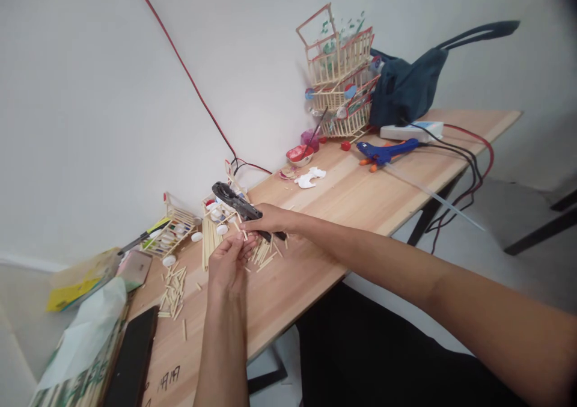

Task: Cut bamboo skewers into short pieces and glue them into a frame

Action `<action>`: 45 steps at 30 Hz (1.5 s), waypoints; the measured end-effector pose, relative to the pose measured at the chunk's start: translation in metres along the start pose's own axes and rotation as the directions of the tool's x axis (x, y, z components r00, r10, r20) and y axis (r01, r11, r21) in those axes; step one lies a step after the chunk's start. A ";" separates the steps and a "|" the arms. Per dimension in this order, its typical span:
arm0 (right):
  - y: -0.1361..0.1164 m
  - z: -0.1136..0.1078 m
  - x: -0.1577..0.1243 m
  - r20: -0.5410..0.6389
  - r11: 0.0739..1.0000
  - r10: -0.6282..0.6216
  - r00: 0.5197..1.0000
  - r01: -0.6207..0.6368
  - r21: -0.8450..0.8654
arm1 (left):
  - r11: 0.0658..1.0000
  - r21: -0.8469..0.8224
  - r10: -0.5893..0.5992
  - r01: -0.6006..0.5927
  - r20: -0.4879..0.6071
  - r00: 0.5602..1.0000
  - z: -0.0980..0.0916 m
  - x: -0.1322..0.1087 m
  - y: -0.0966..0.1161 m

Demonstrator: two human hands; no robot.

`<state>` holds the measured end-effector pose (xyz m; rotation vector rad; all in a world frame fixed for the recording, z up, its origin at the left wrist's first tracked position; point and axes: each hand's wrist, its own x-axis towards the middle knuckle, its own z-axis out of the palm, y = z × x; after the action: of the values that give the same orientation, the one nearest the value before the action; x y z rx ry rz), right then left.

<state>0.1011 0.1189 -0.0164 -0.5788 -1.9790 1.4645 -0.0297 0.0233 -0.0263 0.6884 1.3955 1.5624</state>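
Note:
My right hand (267,219) is closed around black cutting pliers (231,198), whose jaws point up and to the left. Just below it, my left hand (231,257) pinches a short wooden stick (244,234) near the pliers. Cut wooden sticks (264,255) lie scattered under both hands on the wooden table (342,208). A small stick-built cart (175,225) with white caps stands to the left of the hands.
A stack of stick baskets (340,76) and a dark bag (403,85) stand at the far end. A blue glue gun (383,151), red paint bowl (298,154), white power strip (411,131) with cables, a black phone (131,359) and another stick pile (174,290) lie on the table.

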 end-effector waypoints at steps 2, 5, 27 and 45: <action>-0.002 0.000 -0.001 -0.001 1.000 -0.006 1.000 0.006 -0.019 | 1.000 -0.014 -0.009 0.009 0.003 1.000 0.000 0.000 -0.001; -0.003 0.001 -0.001 -0.006 0.998 -0.023 1.000 0.023 -0.052 | 0.999 -0.041 -0.025 0.026 0.015 1.000 -0.001 -0.002 -0.001; 0.008 0.003 0.006 -0.106 0.990 0.086 0.991 -0.074 0.117 | 0.958 0.165 0.210 -0.233 0.144 0.967 0.004 -0.017 -0.002; 0.006 0.007 0.003 0.008 0.892 0.089 0.996 -0.083 0.445 | 0.842 0.352 0.406 -0.409 0.087 0.910 0.011 -0.024 -0.004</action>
<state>0.0947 0.1178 -0.0235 -0.4722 -1.5420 1.8877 -0.0087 0.0073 -0.0244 1.2890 1.6266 1.6263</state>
